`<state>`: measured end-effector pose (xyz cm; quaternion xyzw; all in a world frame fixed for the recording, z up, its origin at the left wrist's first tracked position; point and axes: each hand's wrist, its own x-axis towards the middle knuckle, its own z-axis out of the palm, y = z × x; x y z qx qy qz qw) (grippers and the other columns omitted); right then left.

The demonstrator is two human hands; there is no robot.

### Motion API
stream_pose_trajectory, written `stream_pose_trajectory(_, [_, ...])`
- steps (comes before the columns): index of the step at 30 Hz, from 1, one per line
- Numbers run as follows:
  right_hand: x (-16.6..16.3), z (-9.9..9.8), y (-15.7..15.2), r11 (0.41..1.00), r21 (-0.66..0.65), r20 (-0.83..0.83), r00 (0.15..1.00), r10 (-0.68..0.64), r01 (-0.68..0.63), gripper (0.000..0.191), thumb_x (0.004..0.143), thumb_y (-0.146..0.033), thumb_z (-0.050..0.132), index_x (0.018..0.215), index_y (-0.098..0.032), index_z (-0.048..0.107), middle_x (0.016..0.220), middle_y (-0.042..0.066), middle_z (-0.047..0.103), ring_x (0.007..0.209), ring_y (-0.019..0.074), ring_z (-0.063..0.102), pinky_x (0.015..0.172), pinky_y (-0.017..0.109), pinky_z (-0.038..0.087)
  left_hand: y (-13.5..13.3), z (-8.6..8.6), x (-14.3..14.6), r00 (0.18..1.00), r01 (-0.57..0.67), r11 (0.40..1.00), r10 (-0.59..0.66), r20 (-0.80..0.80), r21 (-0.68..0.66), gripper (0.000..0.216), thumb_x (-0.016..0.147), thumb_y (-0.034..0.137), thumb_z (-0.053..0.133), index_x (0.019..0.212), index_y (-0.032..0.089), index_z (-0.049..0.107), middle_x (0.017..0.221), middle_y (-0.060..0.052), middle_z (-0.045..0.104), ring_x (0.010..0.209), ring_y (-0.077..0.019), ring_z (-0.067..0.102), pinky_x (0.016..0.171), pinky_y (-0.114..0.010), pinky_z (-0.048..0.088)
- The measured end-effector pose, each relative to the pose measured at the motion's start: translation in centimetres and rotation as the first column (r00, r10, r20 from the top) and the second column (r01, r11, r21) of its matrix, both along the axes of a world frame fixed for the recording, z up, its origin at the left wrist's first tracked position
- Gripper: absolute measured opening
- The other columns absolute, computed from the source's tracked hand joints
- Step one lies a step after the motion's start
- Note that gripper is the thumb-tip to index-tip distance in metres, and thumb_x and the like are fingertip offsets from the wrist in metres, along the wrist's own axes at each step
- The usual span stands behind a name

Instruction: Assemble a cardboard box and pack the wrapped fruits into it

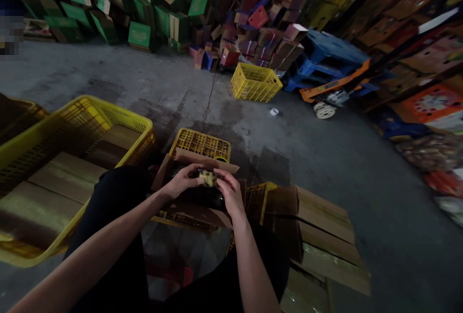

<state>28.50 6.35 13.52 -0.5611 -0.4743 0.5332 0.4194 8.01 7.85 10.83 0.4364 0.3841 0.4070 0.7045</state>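
Observation:
Both hands hold a small pale-yellow, dark-spotted thing point(208, 178) over an open cardboard box point(202, 159); its kind I cannot make out. My left hand point(183, 180) is closed on its left end, thumb at the near side. On the right end, the thumb and fingers of my right hand point(230, 191) pinch it. The box has its flaps spread and rests on a yellow plastic crate point(204, 144) between my knees. Its inside is dark, and I cannot tell what lies there.
At left stands a large yellow crate point(81, 103) holding cardboard boxes point(43, 207). More cardboard boxes point(325, 221) are by my right knee. Farther off are a yellow crate point(256, 84), blue pallets point(331, 52), an orange pallet jack point(336, 84) and heaped green boxes point(139, 35).

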Motion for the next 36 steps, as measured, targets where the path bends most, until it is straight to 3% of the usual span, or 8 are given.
stream_pose_trajectory(5, [0.0,0.7,-0.2,0.979,0.012,0.096,0.975,0.2,-0.202,0.048,0.085,-0.04,0.068,0.132,-0.033,0.065,0.14,0.002,0.062,0.129,0.0268,0.057,0.104,0.042,0.049,0.5,0.5,-0.6,0.997,0.038,0.99,-0.028,-0.074,0.135,0.06,0.08,0.038,0.078,0.134,0.018,0.059,0.13,-0.013,0.067,0.117,-0.0285,0.063,0.101,-0.043,0.049])
stream_pose_trajectory(9, [0.4,-0.7,-0.2,0.992,-0.001,0.152,0.98,0.126,-0.127,0.042,0.084,-0.043,0.069,0.123,-0.027,0.071,0.122,0.005,0.073,0.111,0.0266,0.068,0.094,0.042,0.056,1.8,0.3,-2.2,0.953,-0.03,0.975,0.095,-0.289,0.22,0.045,0.088,0.036,0.066,0.128,0.017,0.065,0.129,-0.012,0.069,0.121,-0.0286,0.062,0.107,-0.041,0.045])
stream_pose_trajectory(13, [1.0,-2.3,-0.1,0.998,0.054,0.244,0.97,0.004,-0.017,0.037,0.08,-0.043,0.073,0.113,-0.028,0.075,0.107,0.004,0.077,0.099,0.0255,0.07,0.087,0.04,0.058,3.3,-0.8,-4.2,0.687,-0.048,0.908,0.333,-0.646,0.417,0.029,0.09,0.023,0.055,0.111,0.018,0.074,0.116,-0.01,0.074,0.113,-0.0268,0.066,0.108,-0.039,0.044])
stream_pose_trajectory(18, [0.7,-2.5,-0.3,0.995,0.036,0.339,0.938,0.078,-0.096,0.032,0.083,-0.044,0.071,0.11,-0.028,0.076,0.099,0.003,0.077,0.087,0.0236,0.071,0.08,0.038,0.059,2.9,-2.5,-4.4,0.432,0.296,0.905,0.159,-0.888,0.306,0.038,0.088,0.007,0.043,0.11,0.013,0.073,0.112,-0.015,0.073,0.111,-0.0268,0.067,0.103,-0.037,0.047])
stream_pose_trajectory(21, [0.1,-2.3,-0.5,0.982,0.023,0.385,0.908,0.164,-0.187,0.028,0.082,-0.04,0.071,0.108,-0.029,0.077,0.099,0.002,0.078,0.09,0.0237,0.071,0.084,0.037,0.057,1.7,-3.0,-3.4,0.308,0.377,0.902,0.091,-0.947,0.21,0.043,0.085,0.001,0.042,0.116,0.011,0.069,0.112,-0.019,0.071,0.108,-0.0281,0.067,0.1,-0.038,0.047])
stream_pose_trajectory(26, [-0.9,-2.0,-0.8,0.933,0.038,0.412,0.856,0.313,-0.359,0.028,0.079,-0.024,0.071,0.105,-0.028,0.078,0.106,0.003,0.078,0.1,0.0261,0.072,0.092,0.039,0.054,0.5,-3.2,-2.1,0.233,0.386,0.907,0.081,-0.969,0.168,0.044,0.087,0.005,0.043,0.126,0.005,0.062,0.109,-0.026,0.068,0.103,-0.0349,0.067,0.091,-0.046,0.05])
stream_pose_trajectory(29, [-1.0,-1.8,-1.0,0.907,0.018,0.429,0.823,0.373,-0.421,0.03,0.077,-0.02,0.07,0.105,-0.028,0.078,0.106,0.003,0.079,0.101,0.0272,0.072,0.092,0.041,0.053,0.6,-3.3,-2.2,0.216,0.412,0.902,0.041,-0.976,0.129,0.034,0.083,0.004,0.048,0.108,0.008,0.071,0.095,-0.021,0.071,0.096,-0.0322,0.068,0.089,-0.041,0.05])
stream_pose_trajectory(36, [0.0,-1.7,-0.7,0.96,0.05,0.449,0.865,0.223,-0.274,0.026,0.083,-0.036,0.069,0.108,-0.029,0.077,0.107,0.003,0.078,0.097,0.0264,0.072,0.092,0.04,0.054,0.9,-3.5,-2.6,0.251,0.364,0.918,0.065,-0.966,0.157,0.023,0.079,0.007,0.055,0.088,0.016,0.075,0.083,-0.014,0.073,0.092,-0.0285,0.068,0.087,-0.036,0.049])
